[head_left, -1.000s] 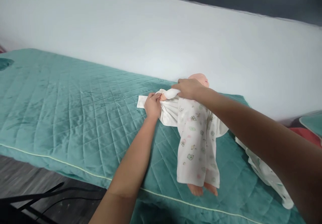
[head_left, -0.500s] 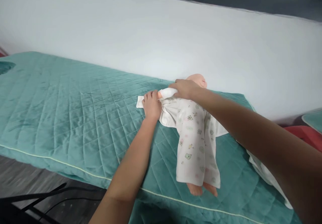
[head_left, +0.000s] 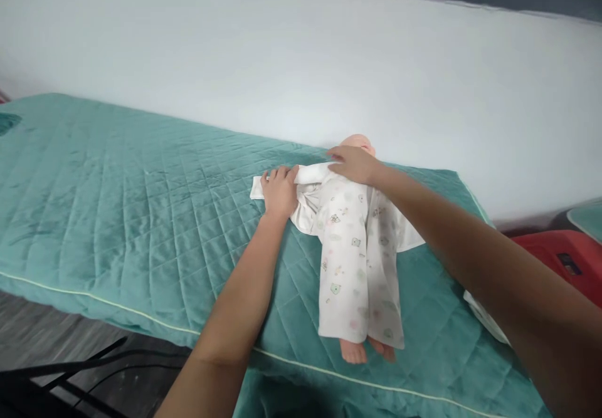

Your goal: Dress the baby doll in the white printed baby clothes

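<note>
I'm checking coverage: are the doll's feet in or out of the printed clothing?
Out: both bare feet show past the printed clothing.

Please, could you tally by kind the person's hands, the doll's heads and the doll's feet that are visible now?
Person's hands: 2 (left hand, right hand)
Doll's head: 1
Doll's feet: 2
Total: 5
</note>
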The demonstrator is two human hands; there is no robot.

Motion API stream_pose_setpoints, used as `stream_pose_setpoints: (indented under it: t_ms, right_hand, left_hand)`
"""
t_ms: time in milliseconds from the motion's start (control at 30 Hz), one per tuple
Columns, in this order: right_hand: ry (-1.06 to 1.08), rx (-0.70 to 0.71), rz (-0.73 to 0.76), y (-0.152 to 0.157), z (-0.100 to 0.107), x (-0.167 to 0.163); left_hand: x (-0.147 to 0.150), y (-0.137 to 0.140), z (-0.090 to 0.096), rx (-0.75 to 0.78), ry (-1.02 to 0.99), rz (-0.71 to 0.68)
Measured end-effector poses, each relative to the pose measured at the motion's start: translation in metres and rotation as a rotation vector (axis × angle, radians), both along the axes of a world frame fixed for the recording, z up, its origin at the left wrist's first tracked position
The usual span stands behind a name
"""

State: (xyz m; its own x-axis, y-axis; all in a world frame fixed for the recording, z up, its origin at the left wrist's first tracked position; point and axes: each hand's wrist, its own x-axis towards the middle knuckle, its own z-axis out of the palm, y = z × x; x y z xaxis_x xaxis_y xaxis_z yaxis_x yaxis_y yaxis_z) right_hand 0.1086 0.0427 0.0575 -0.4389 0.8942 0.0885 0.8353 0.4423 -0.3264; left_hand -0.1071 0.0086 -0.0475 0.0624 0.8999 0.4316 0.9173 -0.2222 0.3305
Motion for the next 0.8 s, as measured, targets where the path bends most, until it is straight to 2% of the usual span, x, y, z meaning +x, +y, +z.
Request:
stream_pose_setpoints:
  t_ms: [67, 167, 267, 333, 467, 533, 633, 733, 800]
  right_hand:
    - [0.239, 0.107, -0.157, -0.018, -0.007, 0.026]
    - [0.504, 0.261, -0.401, -0.053, -0.036, 0.064]
    - [0.452, 0.367, -0.505, -0.076, -0.075, 0.088]
    - [0.367, 0.413, -0.51, -0.08, -0.096, 0.095]
    - [0.252, 0.455, -0.483, -0.074, -0.11, 0.098]
    - [0.199, 0.444, -0.495, -0.069, -0.109, 0.098]
    - [0.153, 0.422, -0.54, -0.062, -0.109, 0.101]
    - [0.155, 0.407, -0.555, -0.056, -0.111, 0.104]
    - [0.182, 0.404, -0.556, -0.054, -0.112, 0.106]
  left_hand:
    - [-0.003, 0.001, 0.0, 0.016, -0.005, 0.016]
    - [-0.007, 0.004, 0.0, 0.037, -0.006, 0.047]
    - [-0.006, 0.005, 0.0, 0.023, 0.013, 0.071]
    - [-0.003, 0.001, 0.0, 0.013, 0.026, 0.088]
    - [0.005, -0.018, 0.007, 0.047, -0.019, 0.077]
    - [0.013, -0.031, 0.018, 0.058, -0.134, -0.021]
    - [0.041, -0.044, 0.047, -0.014, -0.306, -0.293]
    - [0.086, -0.039, 0.083, -0.125, -0.212, -0.576]
    - [0.121, -0.026, 0.103, -0.184, -0.044, -0.669]
